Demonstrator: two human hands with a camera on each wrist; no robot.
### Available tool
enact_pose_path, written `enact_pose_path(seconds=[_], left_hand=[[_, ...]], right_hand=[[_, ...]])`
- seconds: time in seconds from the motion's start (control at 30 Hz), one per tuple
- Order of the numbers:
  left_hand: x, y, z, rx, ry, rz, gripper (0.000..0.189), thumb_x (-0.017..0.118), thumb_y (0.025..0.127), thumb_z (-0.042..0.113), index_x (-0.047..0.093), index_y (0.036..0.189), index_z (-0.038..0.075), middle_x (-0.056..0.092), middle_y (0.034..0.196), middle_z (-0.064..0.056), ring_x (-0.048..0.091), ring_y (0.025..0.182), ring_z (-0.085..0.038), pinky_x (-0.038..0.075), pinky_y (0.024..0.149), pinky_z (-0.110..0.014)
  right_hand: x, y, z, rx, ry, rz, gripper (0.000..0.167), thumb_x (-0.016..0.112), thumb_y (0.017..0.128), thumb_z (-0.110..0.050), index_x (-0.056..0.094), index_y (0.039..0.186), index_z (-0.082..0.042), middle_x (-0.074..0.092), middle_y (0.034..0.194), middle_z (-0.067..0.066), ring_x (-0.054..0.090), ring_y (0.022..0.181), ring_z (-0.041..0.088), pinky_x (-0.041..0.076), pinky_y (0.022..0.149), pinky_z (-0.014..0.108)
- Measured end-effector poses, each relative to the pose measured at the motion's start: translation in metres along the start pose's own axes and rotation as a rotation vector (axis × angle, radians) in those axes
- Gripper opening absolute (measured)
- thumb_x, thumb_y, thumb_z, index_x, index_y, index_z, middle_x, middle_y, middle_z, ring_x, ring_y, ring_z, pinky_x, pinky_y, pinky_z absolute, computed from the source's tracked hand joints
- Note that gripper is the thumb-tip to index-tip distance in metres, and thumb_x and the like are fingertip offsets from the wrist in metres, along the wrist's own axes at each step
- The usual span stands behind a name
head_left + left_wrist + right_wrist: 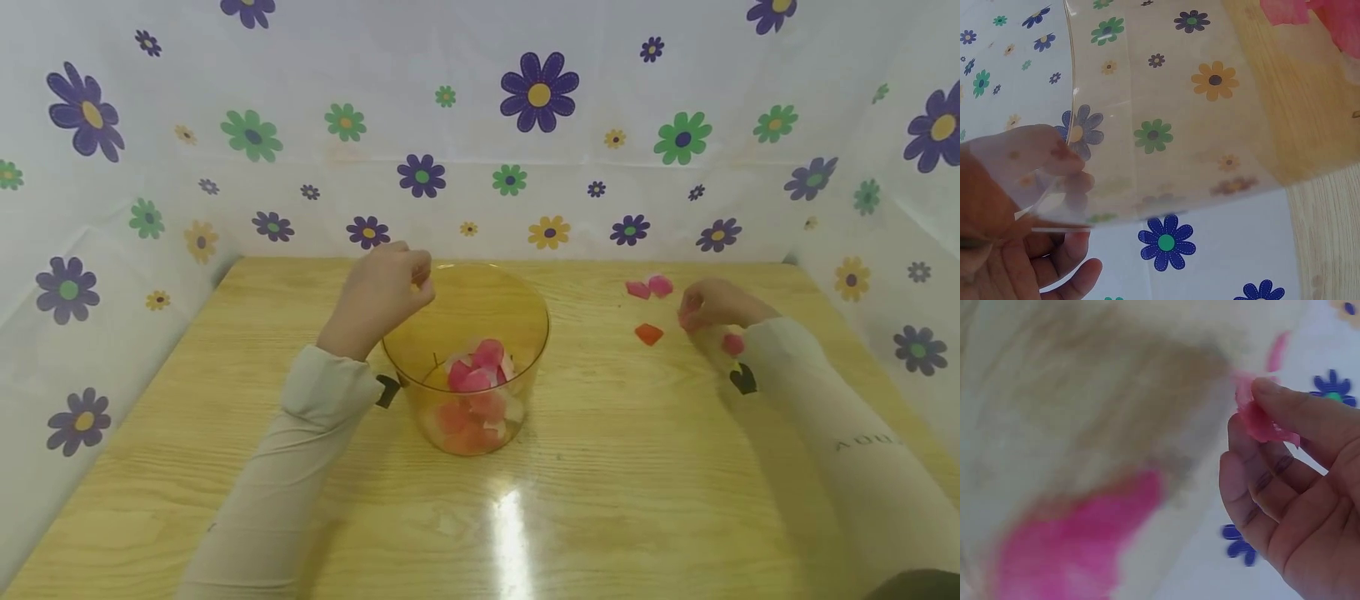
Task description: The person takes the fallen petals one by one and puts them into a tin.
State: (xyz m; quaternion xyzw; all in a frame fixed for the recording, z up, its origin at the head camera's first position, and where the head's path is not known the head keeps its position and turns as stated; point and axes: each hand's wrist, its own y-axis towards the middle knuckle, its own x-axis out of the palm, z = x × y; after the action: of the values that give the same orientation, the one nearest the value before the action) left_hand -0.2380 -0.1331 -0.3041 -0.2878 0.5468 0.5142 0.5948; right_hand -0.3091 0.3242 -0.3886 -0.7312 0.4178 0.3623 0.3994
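An amber see-through tub (542, 358) stands on the table with several pink, red and pale petals (480, 379) inside. My left hand (382, 292) is at the tub's back-left rim, its fingers curled and pinching the edge; the left wrist view shows the fingers (1063, 156) partly through the clear wall. Off to the right, my right hand (712, 304) pinches a pink petal (1263, 419) between thumb and fingertips, just above the table. Near it lie two pink petals (660, 285) and a red petal (648, 334). Another pink petal (732, 344) is beside the right wrist.
The light wooden table (600, 500) has a white flower-printed cloth (480, 208) around its back and sides. A bright reflection lies on the wood in front of the tub. Both forearms wear pale sleeves (262, 500), with a small black piece at each wrist.
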Motion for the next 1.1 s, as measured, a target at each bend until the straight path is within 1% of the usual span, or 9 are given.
enact_pose_path(seconds=[0.13,0.3,0.43,0.5,0.67,0.8,0.93,1.0,1.1], left_hand=[[0.0,0.0,0.0,-0.001,0.011,0.005,0.009,0.056,0.083,0.011,0.057,0.075,0.008,0.054,0.076,-0.008,0.047,0.073,-0.023,0.043,0.069,-0.033],[0.0,0.0,0.0,-0.003,0.014,0.006,0.009,0.057,0.083,0.011,0.057,0.074,0.009,0.053,0.076,-0.007,0.047,0.072,-0.023,0.042,0.068,-0.033],[-0.001,-0.001,0.0,0.004,0.004,0.012,0.01,0.056,0.083,0.011,0.055,0.073,0.009,0.052,0.075,-0.007,0.046,0.072,-0.022,0.041,0.067,-0.032],[-0.002,-0.001,0.0,0.009,0.002,0.016,0.01,0.055,0.083,0.011,0.055,0.072,0.009,0.052,0.075,-0.007,0.046,0.072,-0.022,0.041,0.066,-0.032],[-0.003,-0.002,0.0,0.005,0.009,0.012,0.011,0.056,0.083,0.011,0.055,0.073,0.009,0.053,0.076,-0.007,0.046,0.072,-0.022,0.041,0.067,-0.032],[-0.003,-0.002,-0.001,-0.003,0.009,0.004,0.01,0.056,0.083,0.012,0.056,0.074,0.009,0.053,0.076,-0.007,0.046,0.072,-0.022,0.041,0.067,-0.032],[-0.003,-0.001,-0.001,0.001,0.014,0.007,0.01,0.056,0.083,0.011,0.056,0.074,0.009,0.052,0.076,-0.007,0.045,0.072,-0.022,0.04,0.066,-0.031],[-0.002,-0.001,-0.001,0.004,0.017,0.011,0.01,0.056,0.083,0.011,0.055,0.074,0.009,0.051,0.075,-0.007,0.045,0.071,-0.022,0.04,0.066,-0.031],[-0.002,-0.002,-0.001,0.006,0.013,0.015,0.01,0.056,0.083,0.011,0.055,0.073,0.009,0.051,0.074,-0.007,0.045,0.071,-0.022,0.039,0.065,-0.031]], right_hand=[[-0.016,-0.01,-0.028,-0.082,-0.033,0.107,0.008,0.061,0.086,-0.005,0.064,0.087,0.002,0.065,0.082,0.014,0.058,0.074,0.023,0.05,0.07,0.037],[-0.038,-0.03,-0.08,-0.146,-0.06,0.296,0.008,0.064,0.085,-0.008,0.064,0.09,-0.001,0.066,0.086,0.014,0.058,0.078,0.024,0.046,0.068,0.032],[-0.046,-0.047,-0.117,-0.229,-0.041,0.429,0.008,0.065,0.085,-0.009,0.066,0.092,-0.003,0.066,0.086,0.012,0.057,0.078,0.021,0.044,0.068,0.017],[-0.046,-0.055,-0.134,-0.276,-0.028,0.488,0.008,0.066,0.086,-0.011,0.067,0.092,-0.005,0.067,0.086,0.009,0.057,0.077,0.016,0.042,0.069,0.011],[-0.037,-0.066,-0.171,-0.43,0.026,0.609,0.01,0.068,0.083,-0.008,0.067,0.092,-0.006,0.067,0.087,0.004,0.054,0.077,-0.001,0.042,0.074,0.006],[-0.02,-0.066,-0.194,-0.614,0.112,0.678,0.013,0.071,0.078,0.0,0.067,0.09,-0.003,0.066,0.083,0.003,0.053,0.075,-0.001,0.043,0.075,0.007],[-0.001,-0.059,-0.213,-0.782,0.198,0.695,0.015,0.072,0.075,0.005,0.066,0.086,-0.002,0.064,0.079,0.004,0.053,0.073,0.004,0.045,0.073,0.011],[0.007,-0.055,-0.222,-0.839,0.233,0.684,0.015,0.072,0.074,0.006,0.066,0.086,-0.001,0.063,0.078,0.004,0.053,0.072,0.005,0.045,0.072,0.012],[0.018,-0.05,-0.234,-0.888,0.258,0.66,0.015,0.073,0.074,0.004,0.066,0.085,-0.003,0.063,0.077,0.003,0.053,0.072,0.006,0.046,0.071,0.014]])
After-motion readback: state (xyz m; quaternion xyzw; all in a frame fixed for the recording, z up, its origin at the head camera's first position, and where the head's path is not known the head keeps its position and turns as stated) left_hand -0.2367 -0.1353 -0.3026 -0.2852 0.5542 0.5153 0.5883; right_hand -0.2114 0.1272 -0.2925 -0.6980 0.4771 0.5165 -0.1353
